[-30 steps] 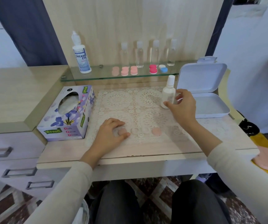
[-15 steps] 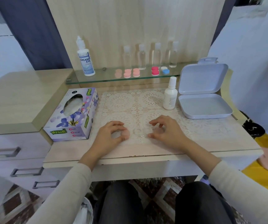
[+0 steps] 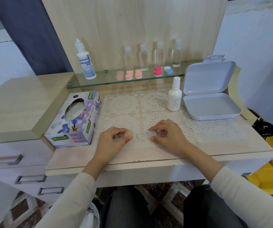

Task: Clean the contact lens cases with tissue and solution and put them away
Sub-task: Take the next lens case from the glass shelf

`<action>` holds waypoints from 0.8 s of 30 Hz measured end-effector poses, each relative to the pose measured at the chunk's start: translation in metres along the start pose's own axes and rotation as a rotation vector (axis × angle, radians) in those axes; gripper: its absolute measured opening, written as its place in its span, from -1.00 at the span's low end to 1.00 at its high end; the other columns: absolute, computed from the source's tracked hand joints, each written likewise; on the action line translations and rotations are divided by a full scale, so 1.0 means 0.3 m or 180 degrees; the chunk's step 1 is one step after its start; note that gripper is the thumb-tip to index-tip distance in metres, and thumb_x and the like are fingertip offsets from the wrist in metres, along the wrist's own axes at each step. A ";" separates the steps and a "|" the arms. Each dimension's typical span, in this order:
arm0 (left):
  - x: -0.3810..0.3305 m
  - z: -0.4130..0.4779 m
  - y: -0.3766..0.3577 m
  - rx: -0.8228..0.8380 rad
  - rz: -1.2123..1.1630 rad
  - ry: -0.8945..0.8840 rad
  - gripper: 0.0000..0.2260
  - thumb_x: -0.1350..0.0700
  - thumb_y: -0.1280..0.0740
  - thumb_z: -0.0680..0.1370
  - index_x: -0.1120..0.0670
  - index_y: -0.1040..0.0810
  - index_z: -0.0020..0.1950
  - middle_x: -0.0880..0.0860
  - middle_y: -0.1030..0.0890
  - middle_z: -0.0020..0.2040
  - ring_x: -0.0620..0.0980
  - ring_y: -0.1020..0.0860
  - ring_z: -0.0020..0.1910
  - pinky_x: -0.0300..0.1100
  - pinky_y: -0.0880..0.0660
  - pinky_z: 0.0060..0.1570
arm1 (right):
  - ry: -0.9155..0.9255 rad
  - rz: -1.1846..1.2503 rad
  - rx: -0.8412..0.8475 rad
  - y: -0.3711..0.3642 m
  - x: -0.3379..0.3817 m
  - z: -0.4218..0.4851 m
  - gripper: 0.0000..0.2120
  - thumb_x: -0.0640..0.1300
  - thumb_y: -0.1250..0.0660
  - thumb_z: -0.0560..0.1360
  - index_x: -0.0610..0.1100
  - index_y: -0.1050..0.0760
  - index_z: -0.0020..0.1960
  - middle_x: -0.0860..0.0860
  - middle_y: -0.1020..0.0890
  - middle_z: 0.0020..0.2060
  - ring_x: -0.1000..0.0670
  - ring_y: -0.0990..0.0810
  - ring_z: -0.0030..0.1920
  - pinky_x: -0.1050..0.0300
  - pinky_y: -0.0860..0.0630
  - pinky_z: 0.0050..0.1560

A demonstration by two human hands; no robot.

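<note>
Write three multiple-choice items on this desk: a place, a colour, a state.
1. The small white bottle stands: A in a sink; B beside the white box; C on a chair.
2. The rightmost lens case on the glass shelf is: A white and blue; B green; C black.
3. The box's lid is: A shut; B open; C missing.
1 B: it stands next to it. 2 A: one cap each colour. 3 B: lid raised.

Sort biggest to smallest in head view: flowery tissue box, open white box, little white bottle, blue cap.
Flowery cardboard tissue box, open white plastic box: look alike. Small white plastic bottle. Round blue cap.
</note>
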State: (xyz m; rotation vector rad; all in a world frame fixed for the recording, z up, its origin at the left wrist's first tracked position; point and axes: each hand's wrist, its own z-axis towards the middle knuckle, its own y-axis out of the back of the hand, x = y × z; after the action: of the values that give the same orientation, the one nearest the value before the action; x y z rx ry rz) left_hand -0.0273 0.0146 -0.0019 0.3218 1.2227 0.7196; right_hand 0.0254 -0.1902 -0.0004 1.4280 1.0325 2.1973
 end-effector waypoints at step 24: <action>-0.104 0.055 -0.073 0.0530 0.0679 -0.0065 -0.73 0.02 -0.56 0.25 0.11 -0.53 -0.27 -0.02 -0.54 -0.29 -0.15 -0.43 -0.28 -0.40 -0.34 -0.27 | 0.0127 0.0006 -0.0118 -0.004 -0.002 -0.008 -0.75 -0.06 -0.49 0.34 -0.05 -0.64 0.01 0.01 -0.60 -0.14 0.01 -0.40 -0.09 0.20 -0.22 -0.08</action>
State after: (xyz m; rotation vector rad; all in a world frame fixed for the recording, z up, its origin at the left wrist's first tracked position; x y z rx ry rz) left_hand -0.0096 -0.0197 0.0138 0.6027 1.2430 0.7965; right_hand 0.0235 -0.1906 -0.0022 1.3750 0.9986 2.2429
